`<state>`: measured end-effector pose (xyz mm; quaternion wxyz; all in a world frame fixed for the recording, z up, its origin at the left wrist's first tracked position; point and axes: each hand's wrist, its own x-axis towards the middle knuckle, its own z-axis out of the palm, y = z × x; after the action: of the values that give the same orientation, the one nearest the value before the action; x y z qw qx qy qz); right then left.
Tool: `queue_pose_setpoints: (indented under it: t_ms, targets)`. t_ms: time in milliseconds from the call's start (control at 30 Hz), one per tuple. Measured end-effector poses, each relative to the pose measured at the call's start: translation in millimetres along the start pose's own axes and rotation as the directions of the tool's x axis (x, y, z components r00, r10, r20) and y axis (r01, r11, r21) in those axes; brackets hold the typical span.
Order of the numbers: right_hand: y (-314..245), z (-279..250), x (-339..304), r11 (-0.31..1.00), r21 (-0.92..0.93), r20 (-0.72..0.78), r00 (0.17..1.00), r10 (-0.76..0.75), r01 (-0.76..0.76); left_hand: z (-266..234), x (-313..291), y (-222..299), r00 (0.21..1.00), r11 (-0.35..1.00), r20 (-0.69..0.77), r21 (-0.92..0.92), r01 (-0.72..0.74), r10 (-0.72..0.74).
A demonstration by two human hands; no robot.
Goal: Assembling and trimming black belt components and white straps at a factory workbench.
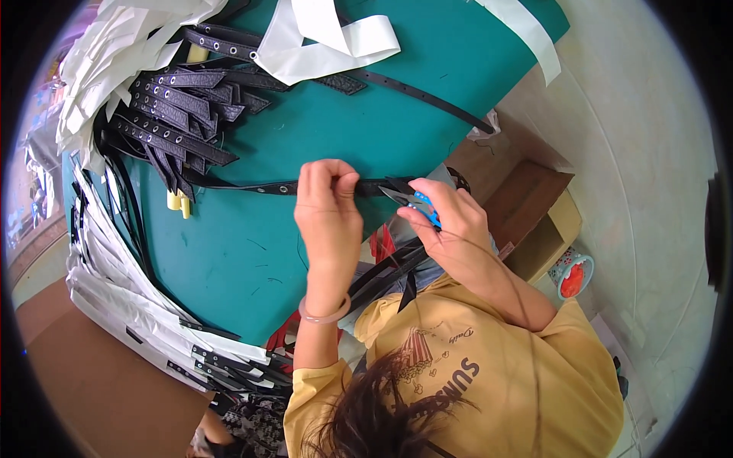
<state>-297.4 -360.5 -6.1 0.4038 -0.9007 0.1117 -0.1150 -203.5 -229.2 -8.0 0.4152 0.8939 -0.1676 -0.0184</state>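
Eyelet strap: the black belt-like strap (259,188) runs from the strap pile to the two hands, over the near part of the green tabletop (244,294); its right part goes behind the snips, so I cannot tell exactly where it ends
Left hand: the left hand (328,210) is closed in a pinch on this strap, with thumb and bent fingers together, just beside the snips
Right hand: the right hand (460,225) is curled around the blue-handled snips (421,204), whose blades point left to the strap; whether they touch it I cannot tell
Between hands: the two hands are apart but near, with the strap and the blades in the gap
Strap handling: it seems light, thin and flexible, probably leather-like, not fragile, and with enough grip for bare fingers; a long free part may sag or twist
Where to hold: best is a flat pinch across the width, close to the blades but with fingertips out of their line
Strap pile: many black straps with metal eyelets (172,103) lie overlapped at the upper left, beside white strips (336,49)
Loose bits: short dark thread-like pieces (256,245) lie scattered on the tabletop
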Motion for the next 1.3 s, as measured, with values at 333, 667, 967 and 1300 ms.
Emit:
queue_pose_setpoints:
  t_ms: [333,667,967,1300]
  targets:
    - [2.2,6.6,6.3,0.999,-0.043,0.034,0.999,-0.008,0.009,-22.4,5.4,6.1,0.983,0.998,0.186,-0.062,0.014,-0.002]
    - [-4.5,0.8,10.4,0.950,0.268,0.057,0.987,0.152,-0.161,3.7,0.2,1.8,0.992,0.947,0.021,0.298,-0.124,0.124]
    - [6.7,4.7,13.8,0.868,0.398,0.084,0.954,0.287,-0.296,-39.4,-25.0,-5.7,0.993,0.995,-0.117,0.097,0.039,-0.027]
    - [-14.4,-4.7,37.7,0.722,0.542,0.333,0.899,0.285,-0.430,-34.6,-19.6,-22.7,0.997,0.998,-0.068,0.053,-0.033,0.037]
